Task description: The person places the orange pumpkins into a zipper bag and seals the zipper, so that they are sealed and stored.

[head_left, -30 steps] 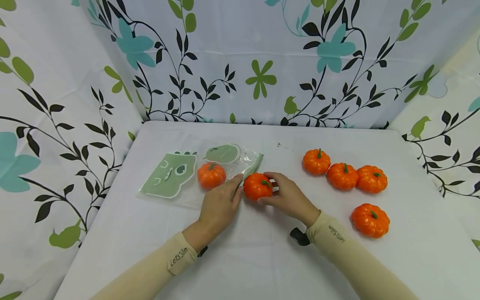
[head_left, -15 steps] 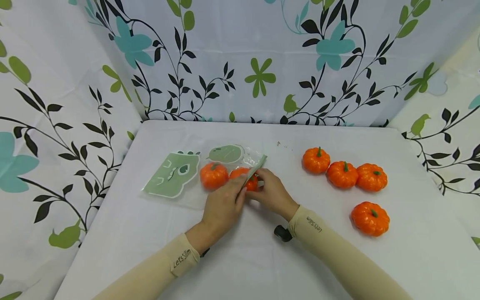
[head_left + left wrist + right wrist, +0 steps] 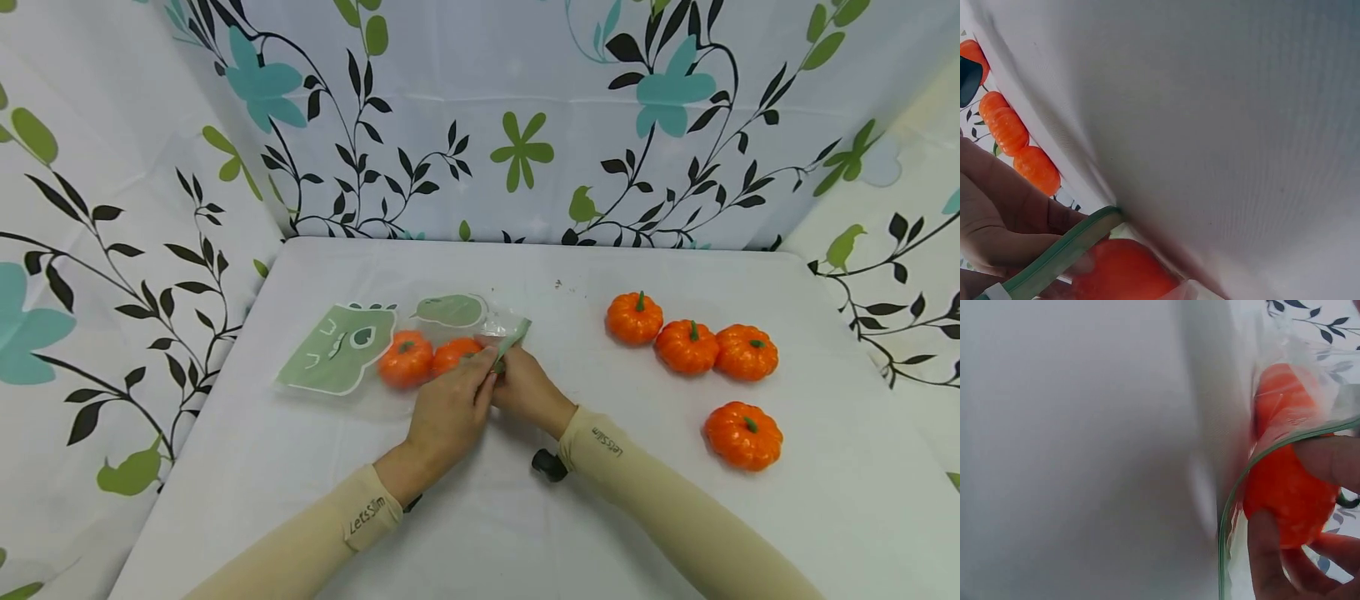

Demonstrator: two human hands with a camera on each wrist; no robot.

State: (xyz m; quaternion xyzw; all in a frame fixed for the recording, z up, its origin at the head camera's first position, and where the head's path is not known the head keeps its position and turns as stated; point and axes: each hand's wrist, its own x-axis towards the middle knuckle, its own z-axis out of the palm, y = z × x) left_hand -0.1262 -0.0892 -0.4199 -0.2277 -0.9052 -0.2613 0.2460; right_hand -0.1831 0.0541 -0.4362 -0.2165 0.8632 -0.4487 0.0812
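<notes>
A clear zip bag (image 3: 337, 354) with green cartoon prints lies on the table's left half. Two orange toy pumpkins show in it, the farther-in one (image 3: 406, 360) and one near the mouth (image 3: 454, 353). My left hand (image 3: 448, 414) pinches the green zip edge (image 3: 514, 335) at the mouth. My right hand (image 3: 531, 392) reaches in there, its fingertips hidden by the bag and left hand in the head view. In the right wrist view its fingers (image 3: 1264, 550) curl round the pumpkin (image 3: 1288, 494) at the zip line. The left wrist view shows this pumpkin (image 3: 1124, 272) beside the green zip strip (image 3: 1063, 253).
On the right of the white-covered table (image 3: 600, 525) are a back-row pumpkin (image 3: 634, 317), two touching ones (image 3: 687, 346) and a nearer single pumpkin (image 3: 743, 436). A patterned curtain (image 3: 480, 125) hangs along the back and sides.
My right hand has moved left, carrying a pumpkin from outside the bag in through its mouth. The first pumpkin in the bag has shifted slightly left. My left hand still holds the edge.
</notes>
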